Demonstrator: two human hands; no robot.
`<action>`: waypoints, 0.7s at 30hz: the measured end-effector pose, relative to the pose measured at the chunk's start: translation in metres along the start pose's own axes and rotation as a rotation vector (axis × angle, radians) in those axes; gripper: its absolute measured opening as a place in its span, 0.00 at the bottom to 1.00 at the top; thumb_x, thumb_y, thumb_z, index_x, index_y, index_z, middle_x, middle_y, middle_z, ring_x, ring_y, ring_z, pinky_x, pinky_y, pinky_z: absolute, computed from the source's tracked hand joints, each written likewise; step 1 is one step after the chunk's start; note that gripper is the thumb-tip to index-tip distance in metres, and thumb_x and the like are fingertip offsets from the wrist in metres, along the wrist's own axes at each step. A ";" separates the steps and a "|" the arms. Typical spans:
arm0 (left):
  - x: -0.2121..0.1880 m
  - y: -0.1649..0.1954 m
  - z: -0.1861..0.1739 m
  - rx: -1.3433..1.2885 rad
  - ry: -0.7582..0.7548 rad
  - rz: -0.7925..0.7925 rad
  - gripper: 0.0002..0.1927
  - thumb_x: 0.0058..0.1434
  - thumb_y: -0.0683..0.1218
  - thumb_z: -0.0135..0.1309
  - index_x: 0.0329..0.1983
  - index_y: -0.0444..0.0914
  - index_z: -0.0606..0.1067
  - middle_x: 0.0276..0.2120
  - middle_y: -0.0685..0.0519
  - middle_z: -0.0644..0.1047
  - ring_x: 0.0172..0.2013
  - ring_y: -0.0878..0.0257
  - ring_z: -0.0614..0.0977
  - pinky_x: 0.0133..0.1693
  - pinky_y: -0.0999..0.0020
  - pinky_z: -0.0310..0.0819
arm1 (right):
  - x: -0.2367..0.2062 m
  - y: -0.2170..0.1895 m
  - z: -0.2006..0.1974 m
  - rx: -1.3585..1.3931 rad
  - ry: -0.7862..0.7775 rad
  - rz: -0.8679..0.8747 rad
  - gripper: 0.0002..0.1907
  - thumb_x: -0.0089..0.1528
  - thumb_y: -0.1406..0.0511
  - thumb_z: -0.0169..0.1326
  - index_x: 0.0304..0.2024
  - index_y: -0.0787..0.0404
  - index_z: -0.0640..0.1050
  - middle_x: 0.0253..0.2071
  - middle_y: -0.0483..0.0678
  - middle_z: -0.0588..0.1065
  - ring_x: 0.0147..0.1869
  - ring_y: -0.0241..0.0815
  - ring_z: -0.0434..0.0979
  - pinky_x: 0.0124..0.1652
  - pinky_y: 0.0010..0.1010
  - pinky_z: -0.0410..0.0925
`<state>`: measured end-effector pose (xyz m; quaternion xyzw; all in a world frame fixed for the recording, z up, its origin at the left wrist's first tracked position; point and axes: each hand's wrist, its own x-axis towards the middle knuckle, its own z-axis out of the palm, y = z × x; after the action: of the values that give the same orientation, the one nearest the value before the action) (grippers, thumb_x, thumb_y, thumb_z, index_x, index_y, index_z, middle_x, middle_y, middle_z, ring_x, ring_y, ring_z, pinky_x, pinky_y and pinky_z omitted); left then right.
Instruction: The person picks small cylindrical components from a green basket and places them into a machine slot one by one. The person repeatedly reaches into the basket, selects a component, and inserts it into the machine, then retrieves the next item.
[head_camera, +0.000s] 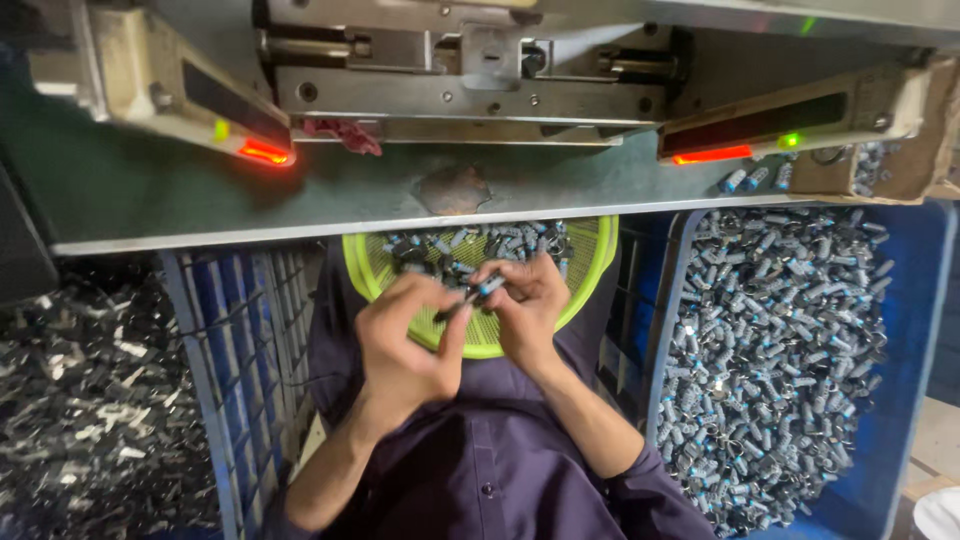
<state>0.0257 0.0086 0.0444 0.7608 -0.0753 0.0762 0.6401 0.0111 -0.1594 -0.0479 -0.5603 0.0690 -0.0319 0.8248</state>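
Note:
My left hand (405, 340) and my right hand (528, 305) meet over a yellow-green mesh basket (592, 268) that rests on my lap. Between their fingertips they pinch a small dark metal part with a blue end (478, 293). The left thumb and forefinger grip its dark end, and the right fingers close on the blue end. Several similar small grey and blue parts (470, 245) lie in the far half of the basket, partly under the table's edge.
A green machine table (200, 190) with a metal front edge runs across above the basket, and a press mechanism (460, 80) sits behind it. Two sensor bars glow red (262, 152) (710, 155). A blue crate (905, 330) of parts stands right, a blue crate (240, 330) and metal scrap (90, 400) left.

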 end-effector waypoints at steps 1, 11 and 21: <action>-0.002 0.005 -0.004 -0.042 -0.006 0.009 0.08 0.54 0.35 0.61 0.35 0.33 0.74 0.32 0.47 0.78 0.34 0.57 0.83 0.38 0.68 0.77 | 0.003 0.002 -0.001 0.228 0.009 0.102 0.16 0.62 0.77 0.59 0.46 0.63 0.68 0.43 0.59 0.78 0.44 0.44 0.80 0.40 0.29 0.73; -0.025 -0.030 -0.020 -0.202 0.037 -0.392 0.05 0.63 0.34 0.51 0.40 0.30 0.77 0.43 0.46 0.85 0.23 0.66 0.77 0.28 0.70 0.74 | 0.072 -0.062 0.008 -0.029 -0.143 -0.311 0.20 0.58 0.83 0.55 0.45 0.58 0.67 0.37 0.56 0.78 0.41 0.46 0.80 0.38 0.35 0.76; -0.045 -0.052 -0.022 -0.611 0.009 -0.146 0.30 0.74 0.62 0.47 0.32 0.30 0.73 0.33 0.45 0.78 0.31 0.63 0.77 0.36 0.70 0.71 | 0.175 -0.103 0.058 -0.991 -0.137 -0.901 0.09 0.62 0.82 0.59 0.41 0.69 0.76 0.43 0.52 0.80 0.48 0.42 0.84 0.45 0.29 0.80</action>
<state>-0.0073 0.0396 -0.0113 0.5364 -0.0368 0.0071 0.8431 0.1956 -0.1664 0.0549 -0.8475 -0.2174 -0.3019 0.3787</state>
